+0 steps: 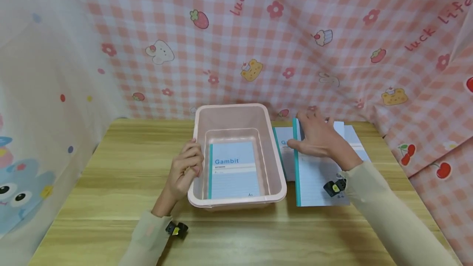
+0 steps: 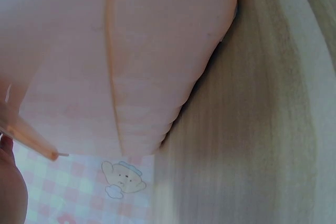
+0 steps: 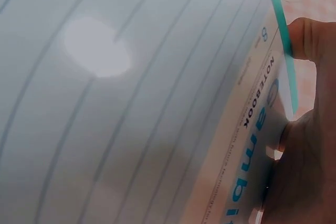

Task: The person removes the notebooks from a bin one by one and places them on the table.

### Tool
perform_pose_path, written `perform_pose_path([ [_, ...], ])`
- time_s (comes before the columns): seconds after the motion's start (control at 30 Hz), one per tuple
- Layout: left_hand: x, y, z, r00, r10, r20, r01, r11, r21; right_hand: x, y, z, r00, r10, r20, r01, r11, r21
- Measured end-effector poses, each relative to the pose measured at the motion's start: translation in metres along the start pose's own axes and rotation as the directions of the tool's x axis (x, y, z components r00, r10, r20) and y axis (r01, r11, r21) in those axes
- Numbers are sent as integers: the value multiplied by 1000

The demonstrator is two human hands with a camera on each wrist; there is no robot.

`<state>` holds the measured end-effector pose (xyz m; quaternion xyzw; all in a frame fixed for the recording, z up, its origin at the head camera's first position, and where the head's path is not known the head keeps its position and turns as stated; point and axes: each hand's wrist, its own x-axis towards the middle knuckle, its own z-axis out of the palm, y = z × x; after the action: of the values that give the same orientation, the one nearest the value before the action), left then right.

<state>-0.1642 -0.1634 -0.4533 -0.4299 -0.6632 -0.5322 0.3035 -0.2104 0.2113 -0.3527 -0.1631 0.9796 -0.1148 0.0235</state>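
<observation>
My left hand [image 1: 182, 170] grips the left rim of a pale pink plastic bin [image 1: 236, 203]. The bin's outer wall [image 2: 163, 61] fills much of the left wrist view. Flat on its bottom lies a notebook [image 1: 236, 180] with a teal spine and "Gambit" on the cover. To the bin's right, my right hand [image 1: 318, 138] holds another such notebook [image 1: 319, 184] near its top, thumb at the teal spine. In the right wrist view this notebook's lined cover [image 3: 131, 119] is close up, thumb [image 3: 304, 38] against the spine edge. My other right fingers are partly hidden.
Under the held notebook, more notebooks [image 1: 290, 169] lie on the wooden table [image 1: 140, 167], one [image 1: 355, 134] showing at its right. A pink checked cloth [image 1: 229, 44] hangs behind the table's back edge and along its right side. A pale printed curtain [image 1: 48, 73] hangs at the left.
</observation>
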Motion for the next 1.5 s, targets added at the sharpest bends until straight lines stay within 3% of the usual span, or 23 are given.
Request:
perform_pose_path([
  [0.53, -1, 3, -3, 1000, 28, -4, -28, 1000, 3, -39, 3, 77, 998, 11, 70, -8, 999, -44],
  [0.77, -2, 3, -3, 1000, 8, -3, -8, 1000, 16, -51, 4, 101, 994, -1, 107, 8, 998, -62],
  [1.1, -1, 2, 0, 1000, 26, -5, -26, 1000, 6, -69, 5, 113, 985, 0, 171, 15, 996, -88],
  [1.5, 2, 1, 1, 1000, 20, -6, -19, 1000, 9, -86, 9, 117, 996, -57, 75, 65, 993, -103],
])
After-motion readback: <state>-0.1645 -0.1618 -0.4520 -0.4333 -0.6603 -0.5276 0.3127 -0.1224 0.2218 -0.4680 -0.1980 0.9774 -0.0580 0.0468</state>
